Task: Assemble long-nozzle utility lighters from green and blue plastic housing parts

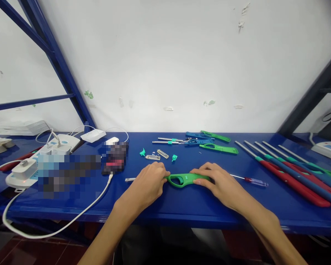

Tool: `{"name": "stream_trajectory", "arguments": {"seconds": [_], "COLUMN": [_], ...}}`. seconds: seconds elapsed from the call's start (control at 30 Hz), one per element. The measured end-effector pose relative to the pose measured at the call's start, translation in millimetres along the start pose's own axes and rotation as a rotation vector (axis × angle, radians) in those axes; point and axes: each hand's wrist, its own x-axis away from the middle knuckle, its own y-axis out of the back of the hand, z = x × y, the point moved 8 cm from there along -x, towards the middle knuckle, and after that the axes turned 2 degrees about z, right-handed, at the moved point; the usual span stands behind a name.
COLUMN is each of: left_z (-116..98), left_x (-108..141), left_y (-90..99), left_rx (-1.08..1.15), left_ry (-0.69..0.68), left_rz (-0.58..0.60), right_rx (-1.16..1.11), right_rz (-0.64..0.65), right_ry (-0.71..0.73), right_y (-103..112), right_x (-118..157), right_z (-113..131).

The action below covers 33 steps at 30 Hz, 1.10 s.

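Note:
A green long-necked lighter (pixel 185 179) lies level just above or on the blue table, held between both my hands. My left hand (pixel 151 179) is closed around its front end, and the metal tube (pixel 130 180) sticks out to the left past the fingers. My right hand (pixel 213 179) grips the rear of the handle, thumb on the near side and fingers over the top. Beyond my hands lie two clear fuel tanks (pixel 153 157) and two small teal triggers (pixel 174 158). A screwdriver (pixel 255 182) with a clear purplish handle rests right of my right hand.
Farther back lie green handle halves (pixel 220 148), blue handle halves (pixel 200 142) and metal tubes (pixel 165 142). Several red, blue and green lighters (pixel 295 180) are lined up at right. On the left are a power strip (pixel 23 178), a white cable (pixel 79 216) and a phone (pixel 114 160).

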Motion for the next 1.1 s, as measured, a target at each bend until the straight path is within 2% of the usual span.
{"name": "stream_trajectory", "arguments": {"seconds": [0.33, 0.47, 0.67, 1.1], "left_z": [-5, -8, -17, -21], "left_x": [4, 4, 6, 3], "left_y": [14.3, 18.4, 14.6, 10.8], "left_rx": [0.122, 0.138, 0.051, -0.003], "left_ry": [0.030, -0.002, -0.094, -0.194], "left_rz": [-0.040, -0.059, -0.056, -0.074], "right_rx": [-0.017, 0.003, 0.054, 0.120], "right_rz": [0.011, 0.015, 0.021, -0.044], "right_ry": [-0.042, -0.011, 0.097, 0.186], "right_y": [10, 9, -1, -2], "right_x": [5, 7, 5, 4], "right_z": [4, 14, 34, 34]}}
